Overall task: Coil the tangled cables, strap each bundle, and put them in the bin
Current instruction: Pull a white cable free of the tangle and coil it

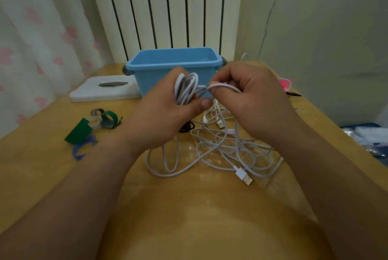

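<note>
Step in hand: coiling the first white cable. Left hand (165, 112) holds a small coil of white cable (185, 88), fingers and thumb closed round the loops, raised above the bench (189, 217) just in front of the blue plastic bin (174, 64). Right hand (252, 95) pinches the running strand of that cable just beside the coil.

The cable trails down into the tangled pile of white cables (220, 146) on the bench; a USB plug (243, 175) lies at its near edge. Cables thin, smooth, limp.

Bin open-topped, rigid, rectangular; no bundle visible inside.

Straps (94, 125), green and blue, lie curled at left, untouched.

Next, judged: wind on more loops while freeing slack from the tangle, then fetch a strap.
</note>
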Demonstrator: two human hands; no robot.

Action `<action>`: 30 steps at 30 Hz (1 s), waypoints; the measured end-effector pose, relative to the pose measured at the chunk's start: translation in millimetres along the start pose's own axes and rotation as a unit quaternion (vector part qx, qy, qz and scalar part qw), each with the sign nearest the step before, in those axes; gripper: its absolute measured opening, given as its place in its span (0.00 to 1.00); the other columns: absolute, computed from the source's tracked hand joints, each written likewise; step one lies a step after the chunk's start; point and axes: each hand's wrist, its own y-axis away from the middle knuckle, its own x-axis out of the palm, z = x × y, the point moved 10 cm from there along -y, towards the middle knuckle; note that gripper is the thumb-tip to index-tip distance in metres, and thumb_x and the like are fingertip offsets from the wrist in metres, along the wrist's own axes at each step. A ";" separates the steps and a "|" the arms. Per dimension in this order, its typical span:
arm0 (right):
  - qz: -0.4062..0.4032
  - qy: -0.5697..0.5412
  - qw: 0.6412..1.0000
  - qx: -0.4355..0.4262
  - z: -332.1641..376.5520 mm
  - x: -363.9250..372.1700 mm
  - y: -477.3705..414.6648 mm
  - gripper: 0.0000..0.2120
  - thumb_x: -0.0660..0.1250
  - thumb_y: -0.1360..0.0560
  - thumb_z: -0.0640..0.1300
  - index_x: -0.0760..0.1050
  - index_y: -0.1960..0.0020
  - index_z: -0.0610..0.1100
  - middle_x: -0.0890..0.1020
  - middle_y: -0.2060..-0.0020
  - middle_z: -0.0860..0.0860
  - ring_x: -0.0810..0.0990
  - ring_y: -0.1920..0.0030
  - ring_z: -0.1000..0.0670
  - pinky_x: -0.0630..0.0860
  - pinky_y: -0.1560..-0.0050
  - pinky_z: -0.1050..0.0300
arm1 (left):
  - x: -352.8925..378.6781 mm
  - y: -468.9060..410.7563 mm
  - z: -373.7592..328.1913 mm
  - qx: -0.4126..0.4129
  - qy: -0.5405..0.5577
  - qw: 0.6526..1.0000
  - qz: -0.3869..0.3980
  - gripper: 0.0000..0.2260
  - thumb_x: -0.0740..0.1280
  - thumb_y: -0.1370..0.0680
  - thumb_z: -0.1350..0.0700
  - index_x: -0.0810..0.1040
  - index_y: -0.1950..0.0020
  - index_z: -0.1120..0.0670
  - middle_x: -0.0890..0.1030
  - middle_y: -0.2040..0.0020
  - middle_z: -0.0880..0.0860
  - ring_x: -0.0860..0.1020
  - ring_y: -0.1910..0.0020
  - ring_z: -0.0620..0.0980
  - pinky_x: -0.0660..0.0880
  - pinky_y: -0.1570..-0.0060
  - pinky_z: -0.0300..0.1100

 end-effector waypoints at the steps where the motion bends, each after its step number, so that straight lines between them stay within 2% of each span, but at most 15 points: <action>1: -0.003 -0.008 1.000 0.003 -0.2 -0.7 -0.2 0.05 0.73 0.21 0.44 0.82 0.56 0.49 0.80 0.68 0.47 0.76 0.67 0.49 0.71 0.66 0.56 | 1.7 -0.1 0.1 0.002 -0.002 1.000 0.003 0.14 0.75 0.21 0.45 0.76 0.44 0.52 0.80 0.56 0.48 0.80 0.56 0.50 0.79 0.54 0.50; 3: -0.015 -0.012 1.000 0.006 -1.2 -3.8 -1.3 0.05 0.73 0.21 0.45 0.83 0.56 0.48 0.81 0.67 0.46 0.77 0.65 0.48 0.72 0.64 0.54 | 4.3 0.2 -5.1 0.024 -0.009 1.000 0.007 0.10 0.74 0.19 0.47 0.79 0.43 0.52 0.81 0.55 0.49 0.81 0.55 0.50 0.78 0.53 0.53; 5: -0.025 -0.013 1.000 0.012 -2.7 -7.5 -2.0 0.05 0.73 0.21 0.47 0.83 0.55 0.48 0.82 0.66 0.47 0.79 0.65 0.48 0.74 0.64 0.53 | 1.1 1.0 -10.1 0.041 -0.022 0.999 -0.014 0.10 0.70 0.17 0.47 0.80 0.46 0.53 0.82 0.58 0.51 0.81 0.58 0.50 0.77 0.55 0.50; 6: -0.029 -0.017 0.999 0.018 -3.9 -9.2 -1.8 0.06 0.73 0.20 0.49 0.83 0.55 0.48 0.82 0.66 0.46 0.79 0.65 0.47 0.74 0.64 0.52 | -2.9 1.6 -7.9 0.027 -0.003 0.999 -0.031 0.10 0.69 0.16 0.47 0.80 0.47 0.54 0.82 0.59 0.52 0.81 0.60 0.50 0.79 0.57 0.48; 8: -0.035 -0.031 0.999 0.025 -4.8 -11.7 -0.9 0.09 0.72 0.19 0.51 0.82 0.55 0.47 0.82 0.66 0.44 0.79 0.66 0.46 0.75 0.65 0.52 | -11.8 2.0 6.8 -0.038 0.130 0.988 -0.069 0.09 0.67 0.14 0.49 0.78 0.48 0.53 0.79 0.65 0.52 0.79 0.67 0.50 0.80 0.65 0.44; 11: -0.031 -0.037 0.999 0.019 1.0 -8.5 1.1 0.09 0.70 0.18 0.52 0.82 0.52 0.47 0.82 0.66 0.45 0.80 0.65 0.47 0.76 0.63 0.53 | -13.2 0.5 31.5 -0.130 0.343 0.925 -0.099 0.11 0.65 0.13 0.52 0.73 0.54 0.52 0.68 0.68 0.51 0.66 0.73 0.49 0.69 0.73 0.44; 14: -0.004 -0.033 0.999 0.029 0.8 4.0 4.0 0.09 0.66 0.15 0.50 0.81 0.49 0.47 0.81 0.65 0.47 0.79 0.65 0.51 0.76 0.63 0.54 | -2.9 0.9 41.3 -0.173 0.434 0.878 -0.104 0.13 0.65 0.13 0.52 0.71 0.56 0.52 0.66 0.68 0.50 0.64 0.74 0.47 0.67 0.74 0.41; 16: 0.023 -0.042 0.998 0.040 -1.0 17.1 7.6 0.09 0.64 0.14 0.49 0.79 0.50 0.47 0.79 0.68 0.53 0.77 0.68 0.53 0.73 0.66 0.56 | 6.7 -0.6 36.3 -0.156 0.434 0.883 -0.083 0.12 0.68 0.14 0.50 0.74 0.55 0.53 0.68 0.67 0.52 0.68 0.71 0.48 0.71 0.70 0.43; 18: 0.051 -0.047 0.997 0.037 2.3 31.9 12.4 0.09 0.64 0.14 0.48 0.78 0.52 0.48 0.78 0.67 0.59 0.77 0.66 0.57 0.71 0.66 0.63 | 15.1 -2.3 26.0 -0.118 0.407 0.904 -0.056 0.13 0.71 0.16 0.49 0.79 0.49 0.59 0.77 0.61 0.63 0.79 0.61 0.56 0.81 0.56 0.55; 20: 0.075 -0.054 0.995 0.040 4.3 44.9 16.2 0.07 0.64 0.14 0.48 0.80 0.45 0.49 0.83 0.59 0.59 0.82 0.58 0.57 0.79 0.60 0.58 | 21.3 -2.0 15.3 -0.081 0.419 0.904 -0.027 0.21 0.73 0.19 0.48 0.80 0.35 0.63 0.82 0.42 0.71 0.83 0.40 0.64 0.79 0.35 0.66; 21: 0.083 -0.056 0.994 0.047 4.4 49.1 17.3 0.08 0.63 0.14 0.49 0.80 0.41 0.50 0.85 0.55 0.56 0.83 0.55 0.56 0.81 0.57 0.54 | 23.2 -1.1 10.8 -0.073 0.427 0.901 -0.016 0.23 0.72 0.20 0.48 0.79 0.31 0.63 0.81 0.36 0.69 0.82 0.34 0.64 0.76 0.30 0.66; 23: 0.086 -0.059 0.993 0.050 5.7 51.9 18.0 0.10 0.63 0.14 0.49 0.81 0.37 0.52 0.85 0.54 0.55 0.84 0.53 0.56 0.82 0.56 0.59 | 22.9 -0.6 9.7 -0.079 0.426 0.901 -0.017 0.23 0.70 0.19 0.49 0.78 0.29 0.62 0.81 0.33 0.67 0.81 0.32 0.63 0.75 0.28 0.64; 25: 0.089 -0.054 0.993 0.047 8.0 52.4 18.5 0.08 0.64 0.14 0.49 0.81 0.43 0.51 0.85 0.57 0.56 0.83 0.56 0.57 0.79 0.59 0.62 | 20.3 -0.3 14.7 -0.099 0.421 0.901 -0.037 0.18 0.68 0.15 0.51 0.80 0.32 0.62 0.84 0.37 0.66 0.83 0.35 0.62 0.76 0.30 0.62; 27: 0.103 -0.057 0.990 0.071 3.9 56.7 19.5 0.07 0.65 0.15 0.51 0.79 0.48 0.51 0.83 0.62 0.54 0.82 0.62 0.56 0.78 0.62 0.58 | 15.1 1.4 23.2 -0.137 0.446 0.882 -0.071 0.15 0.65 0.14 0.50 0.84 0.43 0.61 0.86 0.48 0.63 0.86 0.46 0.59 0.79 0.38 0.59; 30: 0.151 -0.136 0.972 0.117 0.8 67.4 24.0 0.04 0.67 0.16 0.49 0.77 0.43 0.49 0.81 0.67 0.49 0.84 0.65 0.51 0.81 0.62 0.57 | 1.0 -0.3 34.6 -0.165 0.556 0.804 -0.134 0.20 0.61 0.12 0.50 0.81 0.57 0.59 0.84 0.62 0.55 0.87 0.57 0.52 0.83 0.44 0.54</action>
